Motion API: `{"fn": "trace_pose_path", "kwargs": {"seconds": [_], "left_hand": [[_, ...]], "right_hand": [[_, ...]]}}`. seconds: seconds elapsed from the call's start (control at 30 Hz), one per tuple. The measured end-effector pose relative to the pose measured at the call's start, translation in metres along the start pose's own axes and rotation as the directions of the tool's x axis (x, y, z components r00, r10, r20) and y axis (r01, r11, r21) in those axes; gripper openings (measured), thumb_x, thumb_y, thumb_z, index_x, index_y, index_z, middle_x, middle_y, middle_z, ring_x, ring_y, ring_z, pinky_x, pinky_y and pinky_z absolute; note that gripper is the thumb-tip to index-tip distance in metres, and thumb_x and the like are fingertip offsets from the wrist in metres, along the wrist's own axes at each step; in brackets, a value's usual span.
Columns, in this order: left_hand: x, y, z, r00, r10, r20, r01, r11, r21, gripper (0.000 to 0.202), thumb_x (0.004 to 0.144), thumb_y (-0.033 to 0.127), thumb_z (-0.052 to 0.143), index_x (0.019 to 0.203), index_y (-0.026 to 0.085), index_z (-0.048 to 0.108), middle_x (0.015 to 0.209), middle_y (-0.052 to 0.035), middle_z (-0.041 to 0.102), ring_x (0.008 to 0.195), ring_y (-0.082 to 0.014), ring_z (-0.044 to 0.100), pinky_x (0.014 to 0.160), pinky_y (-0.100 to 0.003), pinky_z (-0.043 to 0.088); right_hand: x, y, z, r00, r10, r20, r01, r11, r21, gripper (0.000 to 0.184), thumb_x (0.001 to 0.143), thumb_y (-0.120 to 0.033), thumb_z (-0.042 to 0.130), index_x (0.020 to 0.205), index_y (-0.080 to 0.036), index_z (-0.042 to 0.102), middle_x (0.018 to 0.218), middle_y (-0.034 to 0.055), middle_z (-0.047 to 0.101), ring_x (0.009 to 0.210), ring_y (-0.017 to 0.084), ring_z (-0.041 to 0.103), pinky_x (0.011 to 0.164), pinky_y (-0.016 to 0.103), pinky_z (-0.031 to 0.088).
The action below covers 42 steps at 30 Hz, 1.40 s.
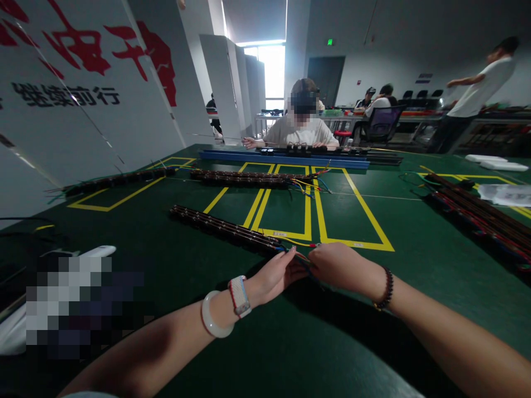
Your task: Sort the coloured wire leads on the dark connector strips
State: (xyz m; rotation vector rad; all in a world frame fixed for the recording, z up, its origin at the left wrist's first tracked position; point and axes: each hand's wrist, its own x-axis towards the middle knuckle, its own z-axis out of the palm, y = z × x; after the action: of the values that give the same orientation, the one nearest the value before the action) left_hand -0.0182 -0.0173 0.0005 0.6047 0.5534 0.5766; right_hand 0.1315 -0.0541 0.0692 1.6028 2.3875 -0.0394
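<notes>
A long dark terminal strip (224, 228) lies slanted on the green table, with thin coloured wires (299, 243) coming out of its near end. My left hand (276, 274) and my right hand (338, 266) meet at that end, fingers pinched together on the wires. The left wrist wears a pale bangle and a woven band, the right wrist a dark bead bracelet. Which single wire each hand holds is too small to tell.
Yellow tape boxes (323, 221) mark the table. More dark strips lie at mid-table (249, 178), at the left (116, 181) and at the right (481, 221). A seated person (299, 130) works across the table behind a blue rail (286, 160). A white device (97, 251) lies at left.
</notes>
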Motion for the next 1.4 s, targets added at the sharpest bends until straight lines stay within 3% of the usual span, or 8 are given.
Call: {"fn": "trace_pose_path", "kwargs": {"seconds": [0.13, 0.3, 0.4, 0.6, 0.77, 0.97, 1.23, 1.4], "left_hand": [[-0.003, 0.001, 0.002, 1.0, -0.017, 0.025, 0.017, 1.0, 0.011, 0.031, 0.089, 0.025, 0.035, 0.086, 0.005, 0.058, 0.093, -0.0166, 0.064, 0.093, -0.0204, 0.062, 0.098, -0.039, 0.039], [-0.001, -0.003, 0.001, 1.0, 0.002, -0.005, -0.002, 1.0, 0.018, 0.029, 0.089, 0.021, 0.031, 0.084, 0.006, 0.055, 0.089, -0.0169, 0.065, 0.091, -0.0213, 0.064, 0.096, -0.04, 0.041], [-0.001, -0.005, 0.002, 1.0, 0.015, -0.024, -0.013, 0.999, 0.051, 0.025, 0.092, 0.024, 0.033, 0.082, 0.009, 0.052, 0.082, -0.0137, 0.065, 0.084, -0.0205, 0.065, 0.091, -0.041, 0.044], [-0.001, -0.006, 0.002, 0.999, 0.031, 0.027, -0.034, 0.994, 0.106, 0.028, 0.093, 0.027, 0.033, 0.078, 0.009, 0.049, 0.071, -0.0106, 0.063, 0.074, -0.0217, 0.066, 0.084, -0.044, 0.047], [-0.001, -0.005, 0.0, 0.997, 0.022, 0.071, -0.027, 0.996, 0.081, 0.026, 0.093, 0.025, 0.031, 0.08, 0.01, 0.047, 0.071, -0.0103, 0.062, 0.075, -0.0225, 0.066, 0.085, -0.046, 0.046], [0.001, -0.006, -0.001, 0.998, 0.023, 0.05, -0.028, 0.994, 0.11, 0.022, 0.091, 0.023, 0.034, 0.086, 0.009, 0.05, 0.073, -0.0105, 0.062, 0.071, -0.0205, 0.065, 0.082, -0.043, 0.047], [0.003, -0.007, -0.008, 0.992, 0.013, 0.125, -0.026, 0.994, 0.104, 0.018, 0.092, 0.025, 0.035, 0.088, 0.01, 0.045, 0.076, -0.0101, 0.062, 0.076, -0.0204, 0.065, 0.084, -0.044, 0.045], [-0.001, -0.005, -0.006, 0.994, 0.008, 0.112, -0.024, 0.989, 0.146, 0.022, 0.094, 0.03, 0.034, 0.086, 0.012, 0.042, 0.074, -0.0082, 0.06, 0.075, -0.0181, 0.064, 0.082, -0.037, 0.045]], "right_hand": [[-0.004, 0.021, -0.011, 0.998, 0.041, -0.057, -0.035, 0.994, 0.107, 0.016, 0.089, -0.022, 0.052, 0.087, -0.015, 0.066, 0.079, 0.0076, 0.065, 0.068, 0.02, 0.062, 0.053, 0.025, 0.038], [-0.002, 0.041, -0.026, 0.946, 0.141, -0.292, 0.001, 0.899, 0.439, 0.011, 0.084, -0.019, 0.058, 0.093, -0.019, 0.065, 0.075, 0.0009, 0.064, 0.064, 0.012, 0.058, 0.054, 0.021, 0.037], [0.01, 0.036, -0.033, 0.877, 0.187, -0.443, 0.133, 0.791, 0.597, 0.01, 0.084, -0.023, 0.059, 0.09, -0.017, 0.064, 0.08, 0.0025, 0.063, 0.07, 0.012, 0.059, 0.06, 0.02, 0.042], [0.062, 0.007, -0.04, 0.831, 0.12, -0.544, 0.383, 0.586, 0.714, 0.026, 0.091, -0.038, 0.052, 0.092, -0.012, 0.057, 0.07, 0.0012, 0.059, 0.059, 0.01, 0.052, 0.054, 0.02, 0.037], [0.118, -0.017, -0.042, 0.785, -0.082, -0.614, 0.487, 0.695, 0.53, 0.026, 0.093, -0.033, 0.052, 0.082, -0.01, 0.061, 0.071, 0.0013, 0.058, 0.063, 0.009, 0.048, 0.058, 0.019, 0.032], [0.162, -0.041, -0.024, 0.847, -0.279, -0.453, 0.466, 0.799, 0.379, 0.023, 0.094, -0.023, 0.05, 0.084, -0.01, 0.066, 0.078, 0.0049, 0.062, 0.068, 0.01, 0.051, 0.062, 0.019, 0.032], [0.124, -0.01, -0.018, 0.832, 0.008, -0.555, 0.375, 0.729, 0.573, 0.024, 0.092, -0.026, 0.052, 0.109, -0.014, 0.063, 0.079, 0.0028, 0.061, 0.063, 0.009, 0.05, 0.059, 0.019, 0.035], [0.076, 0.029, 0.03, 0.867, 0.13, -0.482, 0.243, 0.734, 0.634, 0.022, 0.092, -0.028, 0.051, 0.103, -0.016, 0.065, 0.087, 0.0044, 0.059, 0.069, 0.011, 0.052, 0.061, 0.022, 0.039]]}}
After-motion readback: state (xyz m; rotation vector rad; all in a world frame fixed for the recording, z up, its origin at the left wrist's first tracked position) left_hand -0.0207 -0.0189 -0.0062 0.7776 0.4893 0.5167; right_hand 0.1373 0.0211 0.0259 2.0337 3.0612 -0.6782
